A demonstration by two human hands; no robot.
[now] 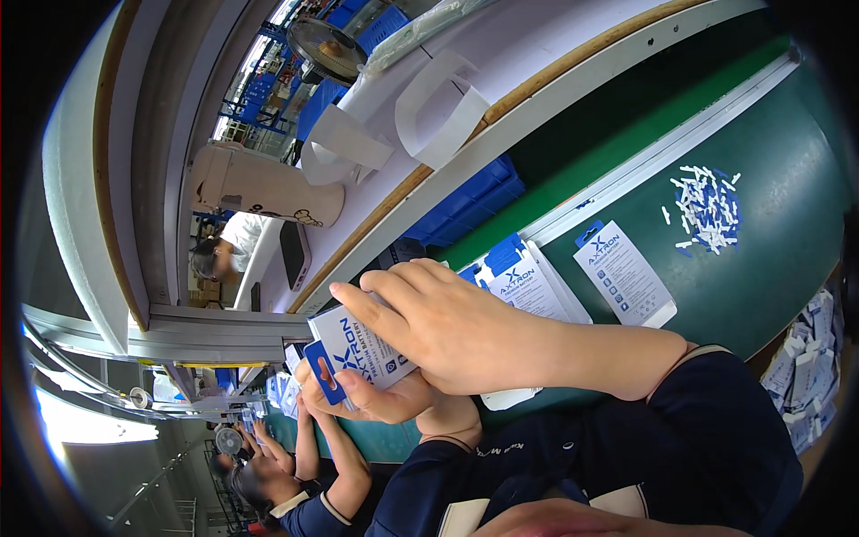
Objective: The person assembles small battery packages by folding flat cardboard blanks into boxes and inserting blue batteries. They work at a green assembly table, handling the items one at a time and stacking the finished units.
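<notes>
My left hand [380, 398] is closed on a flat white and blue battery box [358, 345] with a blue hanging tab, its thumb pressed near the tab. My right hand [425, 309] lies over the same box from above, its fingers bent round the far edge; its thumb is hidden. Beyond my right wrist a stack of similar boxes [528, 286] is partly covered by the forearm. One single box [626, 277] lies flat on the green table [761, 170] to the right of the stack.
Small blue and white strips [707, 210] are heaped on the table at far right. More boxes [810, 362] fill a container by the lower right. A raised shelf [537, 54] holds paper loops [438, 107], a white bucket [268, 183] and a phone [293, 255]. Co-workers [295, 492] sit left.
</notes>
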